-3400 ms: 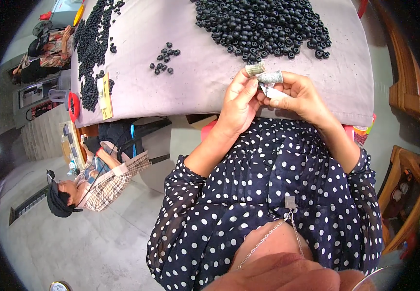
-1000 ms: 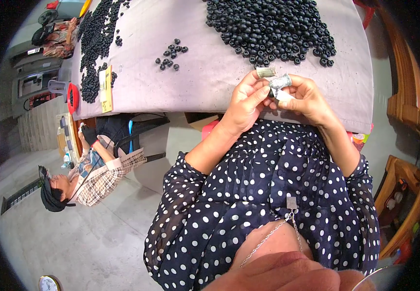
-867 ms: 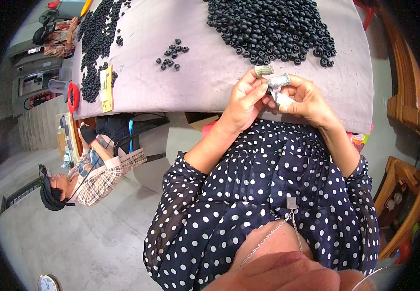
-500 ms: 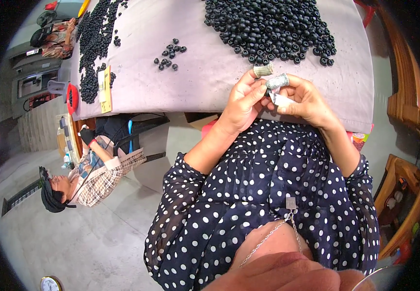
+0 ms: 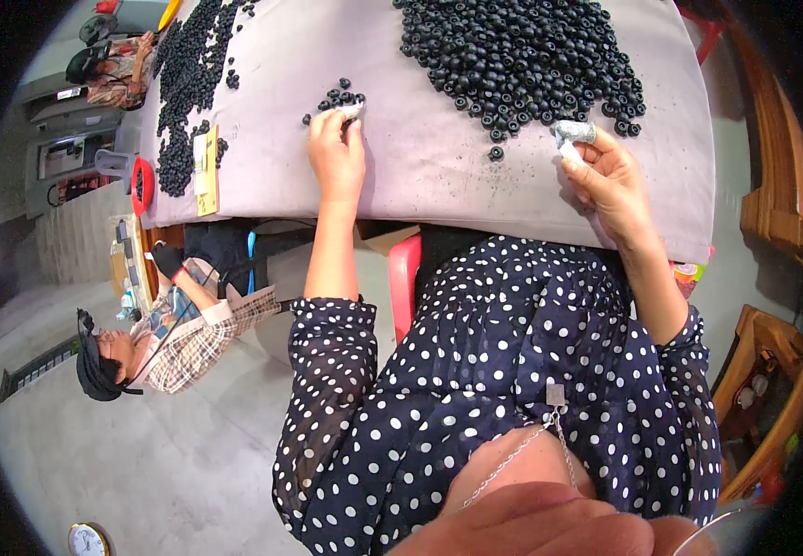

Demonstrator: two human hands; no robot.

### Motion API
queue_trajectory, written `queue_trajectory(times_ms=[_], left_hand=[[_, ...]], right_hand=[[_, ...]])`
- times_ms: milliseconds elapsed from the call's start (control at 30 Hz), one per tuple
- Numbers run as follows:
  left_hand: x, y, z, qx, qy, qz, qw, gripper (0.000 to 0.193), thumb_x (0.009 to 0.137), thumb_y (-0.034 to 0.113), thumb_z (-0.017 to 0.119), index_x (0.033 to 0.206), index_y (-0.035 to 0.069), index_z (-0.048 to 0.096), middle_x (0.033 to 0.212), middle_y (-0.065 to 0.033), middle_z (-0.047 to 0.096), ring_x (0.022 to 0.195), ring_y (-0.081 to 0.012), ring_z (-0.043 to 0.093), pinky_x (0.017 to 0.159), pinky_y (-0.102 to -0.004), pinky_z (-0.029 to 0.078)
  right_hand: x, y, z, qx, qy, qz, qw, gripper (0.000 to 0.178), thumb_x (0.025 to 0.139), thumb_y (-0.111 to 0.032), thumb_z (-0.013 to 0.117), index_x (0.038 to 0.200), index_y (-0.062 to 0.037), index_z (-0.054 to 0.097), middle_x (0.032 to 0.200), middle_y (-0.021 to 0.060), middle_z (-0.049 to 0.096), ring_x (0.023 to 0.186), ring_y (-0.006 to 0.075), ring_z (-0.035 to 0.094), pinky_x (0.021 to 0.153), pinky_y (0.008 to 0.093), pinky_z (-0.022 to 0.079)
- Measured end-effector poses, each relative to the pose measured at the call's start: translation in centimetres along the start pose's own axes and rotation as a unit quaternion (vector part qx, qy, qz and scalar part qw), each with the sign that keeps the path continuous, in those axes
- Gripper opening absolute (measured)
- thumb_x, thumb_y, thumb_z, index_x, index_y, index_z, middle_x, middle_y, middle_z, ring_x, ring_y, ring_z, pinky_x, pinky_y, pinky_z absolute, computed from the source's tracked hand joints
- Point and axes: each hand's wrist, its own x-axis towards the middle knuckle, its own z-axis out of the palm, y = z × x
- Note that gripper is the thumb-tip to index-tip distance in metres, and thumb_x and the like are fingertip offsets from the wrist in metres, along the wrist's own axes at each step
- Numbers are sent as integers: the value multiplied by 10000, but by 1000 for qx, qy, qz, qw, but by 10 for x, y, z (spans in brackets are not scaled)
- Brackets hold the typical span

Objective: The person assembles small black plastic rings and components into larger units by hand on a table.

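Note:
My left hand reaches to a small cluster of black ring-like beads. A pale cover sits on one of its fingers. Thumb and fingers come together at the cluster; what they hold, if anything, is hidden. My right hand is closed over the table edge, short of a large heap of black beads. It pinches a small flat white piece between thumb and index finger. A greyish-green wrap covers that index finger. One loose bead lies below the heap.
A grey cloth covers the table. More black beads spread along its left side, beside a yellow strip and a red bowl. A person in a checked shirt sits at left. A red chair stands by me.
My left hand has left my right hand and moved left to the small bead cluster. My right hand has shifted slightly right, still gripping the white piece. The loose bead now shows.

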Motion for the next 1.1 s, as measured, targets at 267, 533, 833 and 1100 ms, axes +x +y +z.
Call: queue_trajectory(times_ms=[267, 533, 833, 1100], left_hand=[[-45, 96, 44, -121, -74, 136, 980, 61, 802, 116, 661, 800, 59, 641, 788, -103, 622, 742, -290, 604, 663, -378, 481], [-51, 110, 54, -116, -110, 135, 978, 94, 782, 77, 690, 847, 29, 641, 769, -95, 591, 608, -226, 568, 569, -323, 461], [-66, 116, 55, -54, -72, 280, 956, 110, 769, 48, 638, 876, 46, 617, 854, -83, 591, 776, -278, 582, 667, -368, 472], [-66, 114, 54, -50, -75, 319, 943, 161, 757, 31, 641, 917, 50, 635, 870, -81, 598, 758, -240, 590, 665, -352, 484]], right_hand=[[5, 3, -1, 12, 12, 23, 1000, 306, 866, -54, 632, 1157, -35, 543, 763, -31, 538, 513, 16, 376, 450, 168, 286], [3, 2, -1, 10, -7, 14, 1000, 313, 861, -49, 634, 1167, -47, 567, 868, -35, 610, 568, -16, 433, 454, 141, 312], [3, 8, -2, -21, -38, -16, 999, 278, 879, -114, 641, 1144, -58, 579, 831, -64, 597, 584, -25, 424, 478, 143, 308], [3, 13, 2, -33, -22, -34, 999, 277, 888, -76, 614, 1158, -41, 566, 863, -47, 600, 566, -20, 414, 463, 147, 301]])
